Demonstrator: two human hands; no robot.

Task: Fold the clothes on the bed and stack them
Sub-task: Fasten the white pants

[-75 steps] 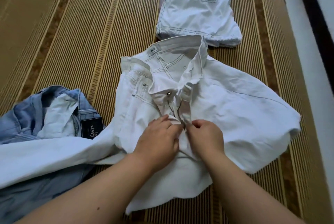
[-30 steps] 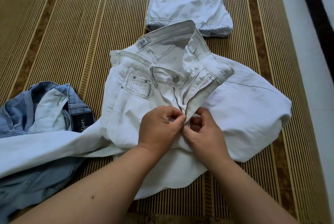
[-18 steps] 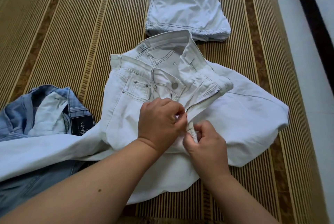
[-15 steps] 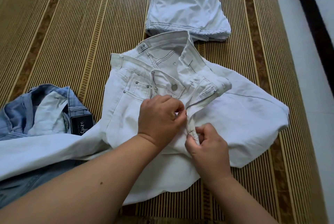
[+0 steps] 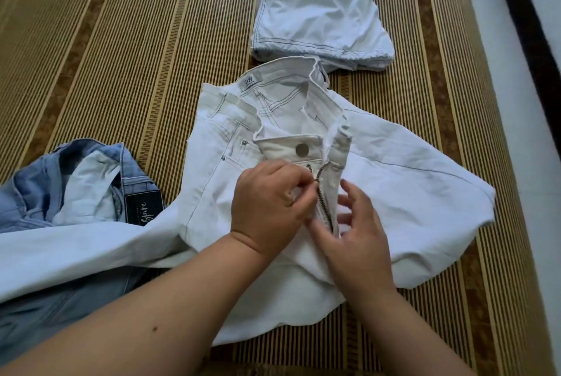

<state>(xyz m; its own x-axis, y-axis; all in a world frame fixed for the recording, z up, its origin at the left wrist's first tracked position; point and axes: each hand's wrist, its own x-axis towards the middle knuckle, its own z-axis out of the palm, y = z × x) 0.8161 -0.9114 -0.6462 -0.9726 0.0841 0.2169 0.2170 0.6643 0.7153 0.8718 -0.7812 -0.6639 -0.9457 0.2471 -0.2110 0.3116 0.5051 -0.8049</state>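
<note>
White jeans [image 5: 403, 193] lie bunched on the woven mat, waistband away from me, the fly partly zipped. My left hand [image 5: 270, 208] pinches the zipper pull near the top of the fly. My right hand [image 5: 358, 223] lies beside the zipper with fingers loosely spread, its thumb pressing the fabric at the base of the fly. A folded pale garment [image 5: 321, 11] with a back pocket showing sits just beyond the waistband. One white leg trails off to the left over blue jeans [image 5: 39, 193].
The blue jeans carry a black label [image 5: 142, 208] and lie crumpled at the left. The striped bamboo mat [image 5: 121, 56] covers the bed. Its right edge [image 5: 516, 102] borders a pale strip and a dark band.
My left hand has drawn the zipper upward, closing the fly's lower part. My right hand has let go of its pinch and opened beside the zipper.
</note>
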